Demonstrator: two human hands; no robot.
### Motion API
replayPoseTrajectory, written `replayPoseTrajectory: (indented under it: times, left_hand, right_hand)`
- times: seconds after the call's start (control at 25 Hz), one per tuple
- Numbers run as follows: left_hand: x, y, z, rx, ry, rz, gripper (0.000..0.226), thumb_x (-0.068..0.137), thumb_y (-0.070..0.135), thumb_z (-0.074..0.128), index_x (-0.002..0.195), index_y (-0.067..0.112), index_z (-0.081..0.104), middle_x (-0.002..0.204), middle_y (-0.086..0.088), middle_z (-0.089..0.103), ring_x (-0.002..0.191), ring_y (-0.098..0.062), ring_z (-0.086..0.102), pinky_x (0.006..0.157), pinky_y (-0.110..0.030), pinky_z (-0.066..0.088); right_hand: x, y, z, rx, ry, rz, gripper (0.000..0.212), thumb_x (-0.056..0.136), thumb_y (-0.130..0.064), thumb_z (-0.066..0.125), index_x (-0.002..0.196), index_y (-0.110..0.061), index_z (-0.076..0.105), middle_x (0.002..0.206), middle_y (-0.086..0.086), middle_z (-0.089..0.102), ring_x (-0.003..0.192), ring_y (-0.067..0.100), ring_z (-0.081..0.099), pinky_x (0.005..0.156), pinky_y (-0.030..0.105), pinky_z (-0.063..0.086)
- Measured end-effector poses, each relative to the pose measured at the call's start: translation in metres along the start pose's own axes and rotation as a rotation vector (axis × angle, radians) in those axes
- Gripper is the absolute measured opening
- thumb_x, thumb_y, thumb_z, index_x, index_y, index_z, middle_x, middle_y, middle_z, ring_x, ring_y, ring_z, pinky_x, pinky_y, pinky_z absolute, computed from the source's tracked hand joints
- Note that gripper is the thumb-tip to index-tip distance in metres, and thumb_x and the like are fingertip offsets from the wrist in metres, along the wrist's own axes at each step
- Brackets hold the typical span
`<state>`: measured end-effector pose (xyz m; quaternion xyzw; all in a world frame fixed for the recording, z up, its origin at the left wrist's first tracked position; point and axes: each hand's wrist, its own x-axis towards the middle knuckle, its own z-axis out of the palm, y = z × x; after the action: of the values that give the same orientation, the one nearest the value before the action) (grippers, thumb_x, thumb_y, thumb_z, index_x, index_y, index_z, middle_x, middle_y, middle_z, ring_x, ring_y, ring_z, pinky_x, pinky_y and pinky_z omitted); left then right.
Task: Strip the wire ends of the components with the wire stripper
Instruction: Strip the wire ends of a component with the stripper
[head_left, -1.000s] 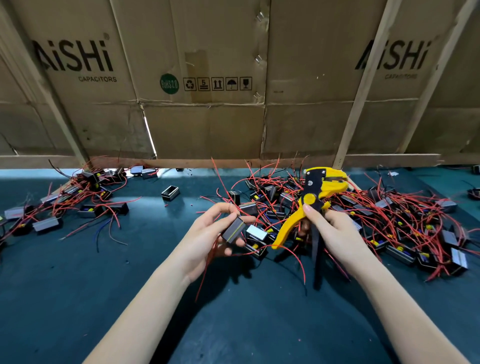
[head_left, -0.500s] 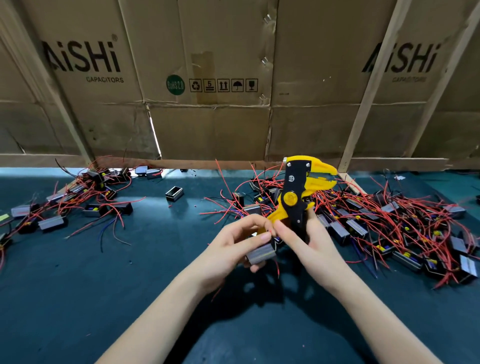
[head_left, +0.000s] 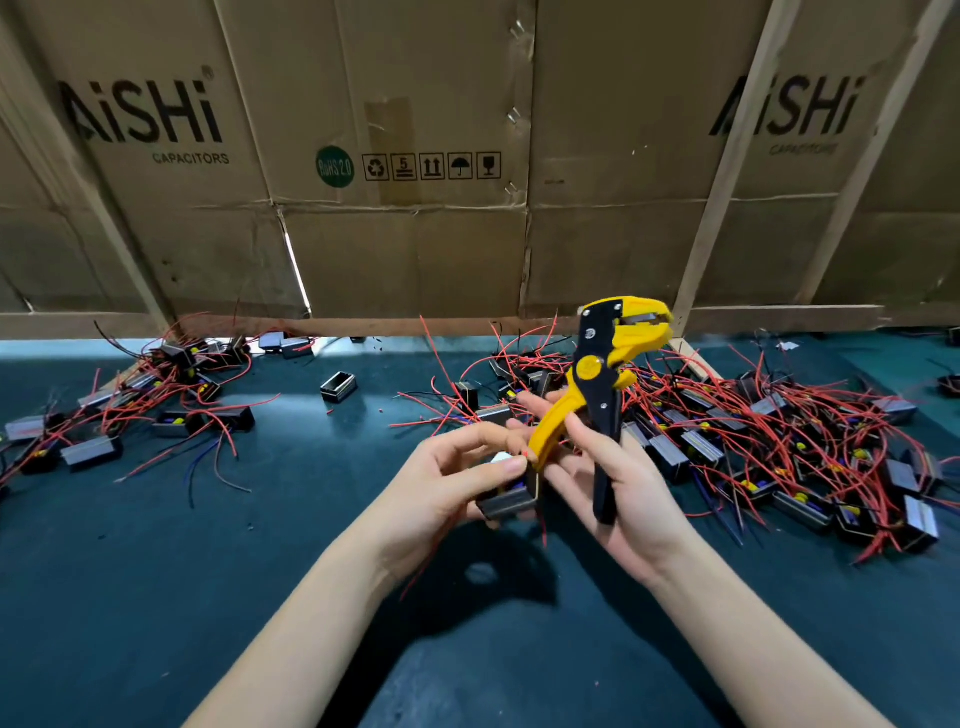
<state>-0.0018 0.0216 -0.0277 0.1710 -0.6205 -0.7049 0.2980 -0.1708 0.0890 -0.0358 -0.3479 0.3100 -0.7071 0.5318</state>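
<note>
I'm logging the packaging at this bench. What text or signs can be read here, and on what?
"AiSHi CAPACITORS": left cardboard panel.
"RoHS 2.0": green round sticker.
"5", among the handling symbols.
"AiSHi": right cardboard panel; the line beneath is blurred.
Wire stripper, components: nothing readable.

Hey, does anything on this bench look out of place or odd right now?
One small black component sits alone on the mat, apart from the left pile and right pile of wired components, with no wires visible on it. Otherwise nothing stands out.
</note>
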Motion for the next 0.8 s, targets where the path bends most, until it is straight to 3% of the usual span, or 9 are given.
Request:
replayPoseTrajectory:
  times: [0.08, 0.16, 0.24, 0.36, 0.52, 0.64, 0.72, 0.8]
  left_hand:
    - [-0.001, 0.004, -0.006, 0.036, 0.101, -0.019, 0.013, 0.082, 0.022, 0.072, 0.092, 0.017, 0.066, 0.12, -0.001, 0.07, 0.068, -0.019, 0.069, 0.053, -0.019, 0.05]
    - [0.0, 0.007, -0.012, 0.019, 0.23, -0.06, 0.019, 0.077, 0.028, 0.069, 0.093, 0.02, 0.063, 0.116, -0.005, 0.072, 0.058, -0.016, 0.065, 0.043, -0.014, 0.043]
    - [0.001, 0.01, -0.016, -0.001, 0.312, -0.108, 0.014, 0.083, 0.026, 0.065, 0.095, 0.02, 0.061, 0.106, -0.008, 0.074, 0.053, -0.013, 0.058, 0.038, -0.013, 0.033]
    - [0.003, 0.012, -0.018, -0.02, 0.294, -0.134, 0.015, 0.087, 0.024, 0.061, 0.099, 0.014, 0.063, 0.099, -0.008, 0.075, 0.056, -0.009, 0.055, 0.042, -0.012, 0.031]
    - [0.001, 0.007, -0.021, 0.096, 0.268, -0.061, 0.014, 0.088, 0.018, 0.064, 0.097, 0.016, 0.073, 0.087, 0.005, 0.07, 0.068, -0.008, 0.055, 0.052, -0.016, 0.036]
    - [0.001, 0.001, -0.023, 0.348, 0.344, 0.027, 0.022, 0.079, 0.021, 0.076, 0.101, 0.017, 0.071, 0.093, 0.0, 0.073, 0.079, -0.013, 0.062, 0.063, -0.019, 0.047]
    - [0.002, -0.001, -0.025, 0.447, 0.404, 0.102, 0.026, 0.073, 0.019, 0.084, 0.094, 0.017, 0.068, 0.091, 0.001, 0.074, 0.082, -0.015, 0.068, 0.078, -0.028, 0.052]
    - [0.002, -0.003, -0.026, 0.547, 0.41, 0.178, 0.021, 0.073, 0.019, 0.085, 0.086, 0.021, 0.069, 0.086, 0.005, 0.074, 0.082, -0.013, 0.07, 0.081, -0.027, 0.054]
  right_hand:
    - [0.002, -0.013, -0.01, -0.165, 0.073, -0.091, 0.041, 0.084, -0.02, 0.057, 0.121, -0.003, 0.053, 0.123, 0.011, 0.067, 0.116, 0.03, 0.063, 0.097, 0.042, 0.052]
    - [0.002, -0.028, -0.023, -0.467, 0.145, -0.212, 0.033, 0.085, -0.024, 0.062, 0.113, -0.007, 0.056, 0.107, 0.006, 0.069, 0.102, 0.028, 0.068, 0.091, 0.043, 0.051]
    - [-0.002, -0.042, -0.036, -0.89, 0.186, -0.365, 0.018, 0.089, -0.025, 0.069, 0.102, -0.022, 0.056, 0.093, -0.004, 0.064, 0.089, 0.023, 0.063, 0.087, 0.038, 0.048]
    - [-0.003, -0.045, -0.049, -1.602, 0.198, -0.543, 0.026, 0.088, -0.036, 0.067, 0.109, -0.026, 0.055, 0.098, -0.004, 0.059, 0.09, 0.019, 0.056, 0.082, 0.035, 0.044]
    - [-0.002, -0.035, -0.044, -1.81, 0.168, -0.316, 0.045, 0.085, -0.046, 0.065, 0.119, -0.018, 0.056, 0.104, 0.0, 0.063, 0.099, 0.026, 0.059, 0.087, 0.042, 0.042]
    - [-0.002, -0.029, -0.043, -2.004, 0.215, -0.295, 0.058, 0.084, -0.053, 0.064, 0.126, -0.014, 0.055, 0.11, 0.001, 0.063, 0.105, 0.027, 0.058, 0.086, 0.04, 0.036]
    - [0.0, -0.023, -0.042, -2.068, 0.248, -0.261, 0.061, 0.084, -0.056, 0.059, 0.126, -0.012, 0.055, 0.106, 0.001, 0.061, 0.105, 0.026, 0.057, 0.084, 0.039, 0.034]
    - [0.001, -0.018, -0.04, -2.089, 0.278, -0.238, 0.061, 0.085, -0.059, 0.056, 0.126, -0.013, 0.054, 0.105, 0.0, 0.061, 0.104, 0.025, 0.057, 0.083, 0.038, 0.034]
